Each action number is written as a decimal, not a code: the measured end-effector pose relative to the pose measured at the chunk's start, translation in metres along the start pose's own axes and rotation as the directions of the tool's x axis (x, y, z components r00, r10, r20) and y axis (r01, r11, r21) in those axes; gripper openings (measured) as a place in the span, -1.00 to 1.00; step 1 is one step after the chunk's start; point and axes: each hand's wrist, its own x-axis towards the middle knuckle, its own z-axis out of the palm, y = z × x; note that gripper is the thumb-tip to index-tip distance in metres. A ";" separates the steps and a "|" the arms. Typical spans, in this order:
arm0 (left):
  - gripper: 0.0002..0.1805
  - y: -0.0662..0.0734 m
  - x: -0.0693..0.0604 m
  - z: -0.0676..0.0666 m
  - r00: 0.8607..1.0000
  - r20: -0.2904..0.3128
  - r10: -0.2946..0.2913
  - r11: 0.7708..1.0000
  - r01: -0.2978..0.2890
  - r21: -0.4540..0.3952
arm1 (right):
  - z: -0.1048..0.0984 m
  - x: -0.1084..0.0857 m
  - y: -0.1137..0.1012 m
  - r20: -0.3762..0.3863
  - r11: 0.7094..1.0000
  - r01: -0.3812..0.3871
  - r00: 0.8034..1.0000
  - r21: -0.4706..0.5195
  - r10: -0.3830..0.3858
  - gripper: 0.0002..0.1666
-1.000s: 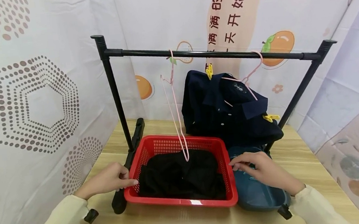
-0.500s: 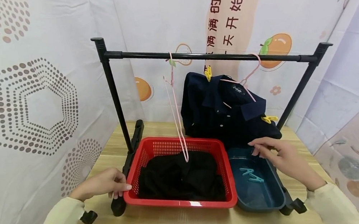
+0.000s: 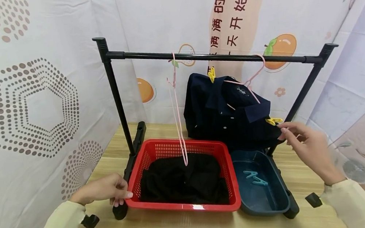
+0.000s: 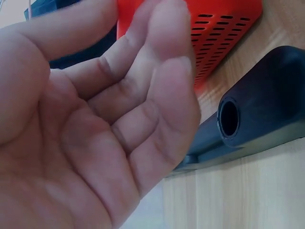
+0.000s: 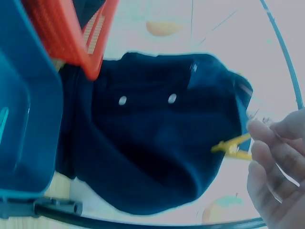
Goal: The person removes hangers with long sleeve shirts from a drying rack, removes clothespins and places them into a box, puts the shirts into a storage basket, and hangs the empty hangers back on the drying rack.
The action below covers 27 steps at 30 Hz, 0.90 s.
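My left hand (image 3: 105, 190) is at the front left corner of the red basket (image 3: 184, 204), its thumb at the rim and its fingers loosely bent outside. In the left wrist view nothing shows in its palm. Black cloth (image 3: 182, 180) lies in the basket. My right hand (image 3: 307, 146) is beside the right edge of a navy shirt (image 3: 225, 113) on a pink hanger (image 3: 256, 72). Its fingertips are close to a yellow clip (image 5: 231, 147) on that shirt; whether they touch it I cannot tell. A second yellow clip (image 3: 211, 75) is on the shirt's other side.
A black rack (image 3: 197, 56) spans the table, with a bare pink hanger (image 3: 180, 121) over the basket. Right of the basket stands a dark blue bin (image 3: 263, 201) holding teal clips (image 3: 256, 178). Patterned curtains (image 3: 46, 105) close in the back and sides.
My right hand has moved from the basket's right rim over the blue bin, up and right to the shirt's edge. My left hand has shifted slightly left and down. The bare hanger sways a little.
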 end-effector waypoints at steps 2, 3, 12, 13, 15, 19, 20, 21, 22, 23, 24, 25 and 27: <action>-0.68 0.000 -0.001 0.000 1.000 0.010 0.019 1.000 -0.019 0.007 | -0.002 0.002 0.005 -0.022 0.999 -0.050 0.999 -0.019 0.050 -0.76; -0.68 0.000 -0.001 0.000 1.000 0.012 0.024 1.000 -0.024 0.008 | -0.003 0.002 0.008 -0.028 0.997 -0.072 0.997 -0.029 0.071 -0.76; -0.67 -0.004 -0.003 0.001 1.000 0.024 -0.009 0.999 0.010 -0.033 | -0.003 0.005 0.032 0.061 0.966 -0.198 0.976 -0.166 0.210 -0.62; -0.66 -0.004 -0.003 0.001 1.000 0.024 -0.007 0.999 0.008 -0.039 | -0.003 0.006 0.035 0.087 0.964 -0.204 0.971 -0.173 0.221 -0.58; -0.66 -0.004 -0.003 0.001 1.000 0.026 -0.004 0.999 0.006 -0.046 | -0.001 0.007 0.041 0.130 0.961 -0.210 0.963 -0.180 0.235 -0.54; -0.66 -0.003 -0.003 0.001 1.000 0.027 -0.006 0.999 0.007 -0.046 | 0.004 0.010 0.049 0.177 0.965 -0.176 0.961 -0.193 0.210 -0.55; -0.66 -0.003 -0.003 0.001 1.000 0.028 -0.006 0.999 0.007 -0.046 | 0.006 0.011 0.050 0.176 0.967 -0.157 0.965 -0.201 0.193 -0.57; -0.66 -0.003 -0.004 0.001 1.000 0.029 -0.005 0.999 0.006 -0.046 | 0.008 0.011 0.050 0.172 0.969 -0.131 0.971 -0.211 0.169 -0.60; -0.66 -0.003 -0.004 0.001 1.000 0.030 -0.004 0.999 0.006 -0.049 | 0.010 0.012 0.051 0.164 0.969 -0.098 0.977 -0.226 0.137 -0.64; -0.66 -0.003 -0.004 0.001 1.000 0.031 -0.003 0.998 0.004 -0.055 | 0.011 0.012 0.051 0.153 0.967 -0.052 0.984 -0.248 0.092 -0.69; -0.66 -0.003 -0.004 0.001 0.999 0.034 -0.002 0.998 0.004 -0.065 | 0.013 0.012 0.052 0.141 0.963 -0.006 0.989 -0.270 0.046 -0.74; -0.67 -0.003 -0.004 0.001 0.999 0.037 -0.002 0.997 0.005 -0.079 | 0.015 0.012 0.052 0.129 0.955 0.035 0.992 -0.293 0.003 -0.80; -0.68 -0.003 -0.003 0.001 0.999 0.041 -0.006 0.994 0.011 -0.112 | 0.017 0.012 0.051 0.108 0.933 0.117 0.991 -0.339 -0.084 -0.89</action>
